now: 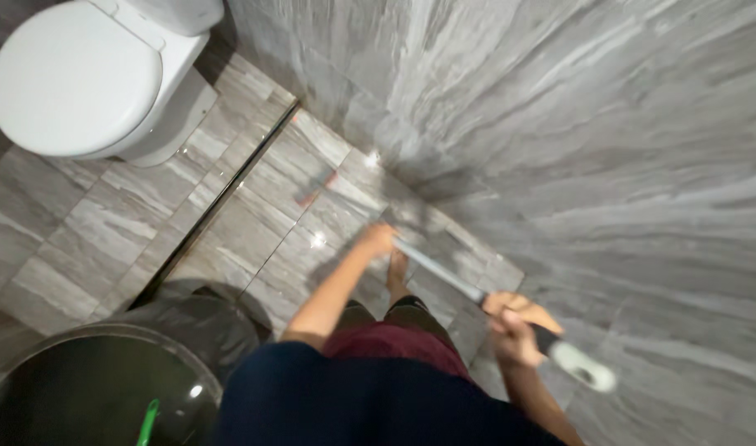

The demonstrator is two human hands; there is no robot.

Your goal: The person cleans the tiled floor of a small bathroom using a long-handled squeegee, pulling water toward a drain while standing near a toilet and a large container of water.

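Note:
I look down at a grey tiled bathroom floor (254, 223). A long mop or squeegee handle (440, 271), silver with a black grip and white end, runs diagonally from lower right toward the floor. My left hand (378, 239) grips the shaft partway down. My right hand (514, 326) is closed around the black grip near the top. The tool's head (316, 188), blurred and reddish at one end, rests on the wet tiles near the wall corner. My bare foot (397, 268) stands on the floor below the shaft.
A white toilet (80, 78) with its lid down stands at the upper left. A dark floor drain channel (217, 211) runs diagonally. A black bin (97, 388) with a bag and a green object sits at the lower left. Grey marbled wall (601, 124) fills the right.

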